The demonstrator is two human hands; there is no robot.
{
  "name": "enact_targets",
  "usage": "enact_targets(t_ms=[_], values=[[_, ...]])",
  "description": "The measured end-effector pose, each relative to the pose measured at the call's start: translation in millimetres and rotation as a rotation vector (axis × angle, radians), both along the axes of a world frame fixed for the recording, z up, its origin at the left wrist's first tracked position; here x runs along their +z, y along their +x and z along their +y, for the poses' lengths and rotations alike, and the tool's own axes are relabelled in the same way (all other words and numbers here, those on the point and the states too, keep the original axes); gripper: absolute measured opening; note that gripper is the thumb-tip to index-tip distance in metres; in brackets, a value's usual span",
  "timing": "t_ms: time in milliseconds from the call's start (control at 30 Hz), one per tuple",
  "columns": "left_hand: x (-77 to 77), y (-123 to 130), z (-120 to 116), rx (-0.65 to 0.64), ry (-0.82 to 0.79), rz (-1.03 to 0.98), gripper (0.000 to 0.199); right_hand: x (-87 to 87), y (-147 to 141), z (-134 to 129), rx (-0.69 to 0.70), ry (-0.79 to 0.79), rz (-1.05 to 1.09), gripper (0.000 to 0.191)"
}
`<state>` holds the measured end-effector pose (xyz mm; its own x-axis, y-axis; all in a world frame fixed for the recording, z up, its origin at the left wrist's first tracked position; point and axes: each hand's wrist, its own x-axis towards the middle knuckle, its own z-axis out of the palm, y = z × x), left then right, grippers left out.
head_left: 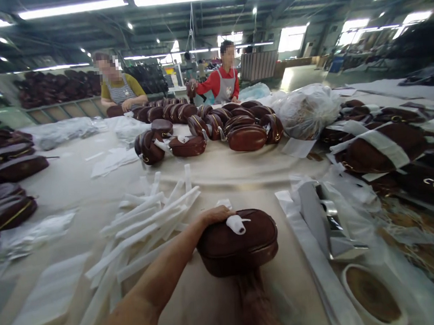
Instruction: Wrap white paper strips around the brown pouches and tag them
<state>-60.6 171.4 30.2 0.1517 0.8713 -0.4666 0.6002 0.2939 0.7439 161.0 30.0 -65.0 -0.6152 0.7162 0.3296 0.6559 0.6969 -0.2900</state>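
A dark brown oval bag point(241, 259) is just in front of me at the middle of the table, its flat side facing up. On top of it sits a small piece of white wrapping point(236, 224), twisted around something I cannot make out. My left hand point(217, 214) grips the bag's far left edge; part of its fingers is hidden behind the bag. Below the near side of the bag, my right hand point(256, 292) is smeared by motion, and its fingers are hidden by the bag. Loose white paper strips point(147, 225) lie left of the bag.
A tape dispenser point(325, 219) and a tape roll point(374, 292) lie at the right. Brown bags point(247, 138) stand in rows farther back, with stacked bags point(13, 167) at the left and wrapped bags point(381, 145) at the right. Two people point(122, 87) work across the table.
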Motion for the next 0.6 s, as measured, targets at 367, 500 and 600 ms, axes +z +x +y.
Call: enact_targets(t_ms=[367,500,600], values=[[4.6,-0.6,-5.6,-0.109,0.031,0.153,0.039,6.7,67.6,3.9,0.089,0.333,-0.016,0.026],[8.4,-2.3,-0.9,-0.143,0.008,0.172,0.038,4.8,46.5,-5.1,0.131,0.324,-0.002,0.026],[9.8,-5.6,-1.0,-0.156,-0.019,0.167,0.040,6.3,40.8,-2.2,0.149,0.343,0.023,0.027]])
